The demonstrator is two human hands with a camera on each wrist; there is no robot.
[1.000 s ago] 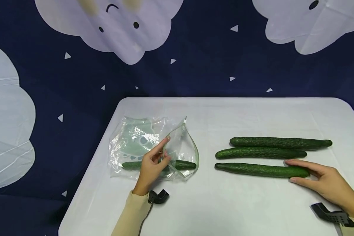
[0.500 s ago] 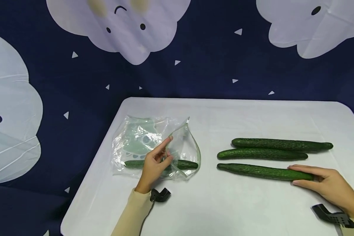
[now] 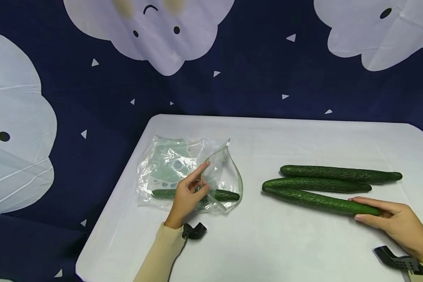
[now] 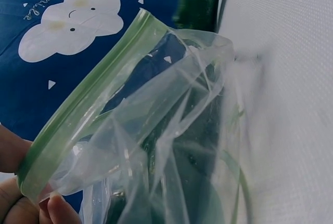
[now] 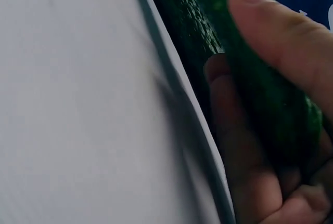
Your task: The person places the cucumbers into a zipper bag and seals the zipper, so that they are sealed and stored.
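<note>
A clear zip bag (image 3: 169, 156) with a green zip edge lies on the left of the table, its mouth spread toward the right. My left hand (image 3: 187, 197) pinches one side of that mouth; in the left wrist view, thumb and fingers hold the green zip strip (image 4: 78, 104). One cucumber (image 3: 227, 195) lies inside the bag. On the right, my right hand (image 3: 396, 219) grips the right end of the nearest cucumber (image 3: 324, 201), thumb on one side and fingers on the other. That cucumber slants, its left end against the middle cucumber (image 3: 317, 184).
Farthest back on the right lies another cucumber (image 3: 342, 174), close along the middle one. A white cloth covers the table (image 3: 253, 243). Behind its far edge hangs a dark blue curtain (image 3: 246, 94) with cloud prints.
My right hand has taken a fuller hold of the nearest cucumber and shifted its right end slightly right and nearer. Its left end now meets the middle cucumber. The left hand keeps its pinch.
</note>
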